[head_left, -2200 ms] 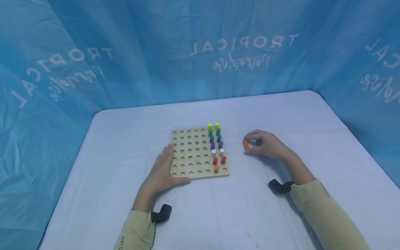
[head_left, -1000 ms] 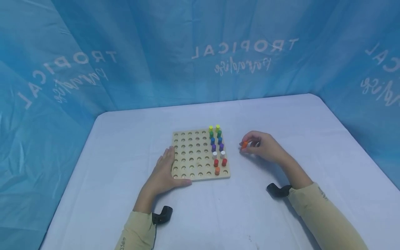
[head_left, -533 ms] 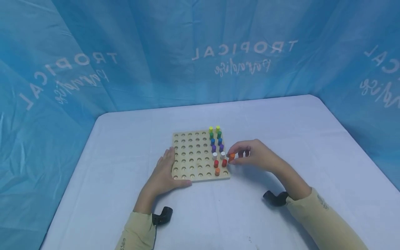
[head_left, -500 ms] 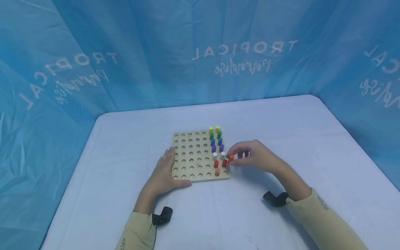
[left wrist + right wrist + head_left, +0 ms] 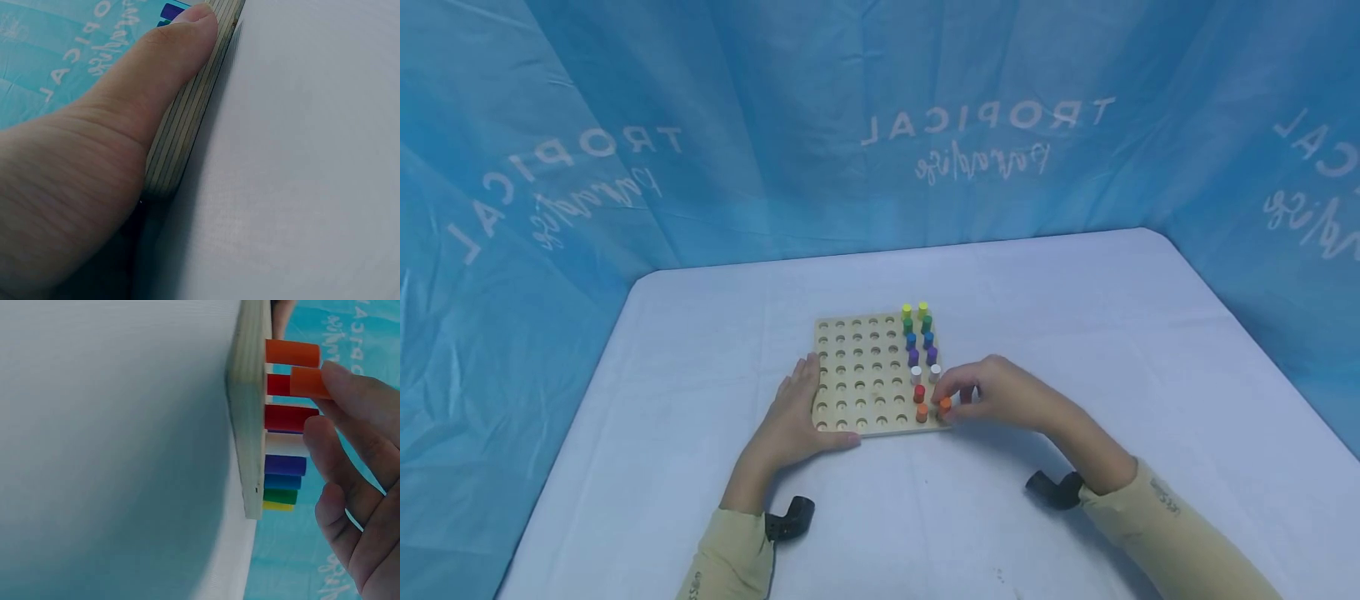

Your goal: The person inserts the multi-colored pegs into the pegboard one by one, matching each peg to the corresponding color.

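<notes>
A wooden pegboard (image 5: pixel 867 377) with rows of round holes lies on the table. My left hand (image 5: pixel 786 417) rests at its near left corner, thumb along the front edge and fingers straight against the left side. Thumb and fingers of my right hand (image 5: pixel 1011 396) pinch an orange peg (image 5: pixel 306 382) over the board's near right corner. In the right wrist view its lower end stands clear of the board's face. Another orange peg (image 5: pixel 922 412) stands upright just left of it. The right-hand red peg (image 5: pixel 290 417) is hidden by my fingers in the head view.
Paired yellow, green, blue, purple and white (image 5: pixel 916 375) pegs fill the right two columns behind the red ones. A white cloth covers the table (image 5: pixel 910 525). Blue printed curtains (image 5: pixel 775 167) surround it at the back and sides.
My right hand has carried the orange peg from the tabletop at the right, leftward and nearer, to the board's near right corner. The left hand stays put on the board.
</notes>
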A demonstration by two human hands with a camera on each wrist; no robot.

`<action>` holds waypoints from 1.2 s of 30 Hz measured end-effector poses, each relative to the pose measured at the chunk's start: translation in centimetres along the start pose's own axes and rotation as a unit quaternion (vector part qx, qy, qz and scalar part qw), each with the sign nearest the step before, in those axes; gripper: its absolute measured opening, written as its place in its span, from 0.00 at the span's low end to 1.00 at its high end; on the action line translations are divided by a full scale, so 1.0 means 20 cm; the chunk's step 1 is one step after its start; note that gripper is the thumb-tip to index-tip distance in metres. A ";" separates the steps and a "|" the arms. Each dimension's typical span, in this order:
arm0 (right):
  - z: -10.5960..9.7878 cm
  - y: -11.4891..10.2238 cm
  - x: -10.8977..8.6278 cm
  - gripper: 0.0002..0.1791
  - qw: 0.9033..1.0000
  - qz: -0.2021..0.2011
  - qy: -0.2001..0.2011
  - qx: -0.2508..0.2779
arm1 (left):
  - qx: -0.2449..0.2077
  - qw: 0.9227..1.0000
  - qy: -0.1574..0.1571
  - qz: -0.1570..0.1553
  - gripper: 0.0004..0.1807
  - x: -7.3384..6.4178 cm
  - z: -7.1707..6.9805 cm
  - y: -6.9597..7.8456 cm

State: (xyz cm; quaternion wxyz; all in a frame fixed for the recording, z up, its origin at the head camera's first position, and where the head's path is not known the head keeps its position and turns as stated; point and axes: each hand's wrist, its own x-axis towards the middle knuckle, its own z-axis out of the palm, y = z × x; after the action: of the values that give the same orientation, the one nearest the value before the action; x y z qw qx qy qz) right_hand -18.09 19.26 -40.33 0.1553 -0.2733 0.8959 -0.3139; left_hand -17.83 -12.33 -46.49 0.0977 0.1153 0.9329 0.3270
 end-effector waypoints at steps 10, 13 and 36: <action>0.03 0.00 0.01 0.10 0.999 -0.001 -0.003 -0.042 | 0.002 1.000 -0.002 -0.001 0.80 0.00 0.00 0.01; 0.03 0.00 0.00 0.10 0.999 -0.003 0.002 -0.044 | 0.001 1.000 0.000 0.000 0.80 0.00 0.00 0.01; 0.06 0.01 0.00 0.12 0.990 -0.012 0.031 -0.133 | 0.005 1.000 -0.007 0.000 0.80 0.01 0.00 0.01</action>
State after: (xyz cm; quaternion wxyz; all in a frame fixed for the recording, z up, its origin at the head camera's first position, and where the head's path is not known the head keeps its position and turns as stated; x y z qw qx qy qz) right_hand -17.66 18.77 -41.28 0.0853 -0.2926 0.9308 -0.2019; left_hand -17.95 -12.15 -46.44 0.1042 0.1178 0.9336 0.3218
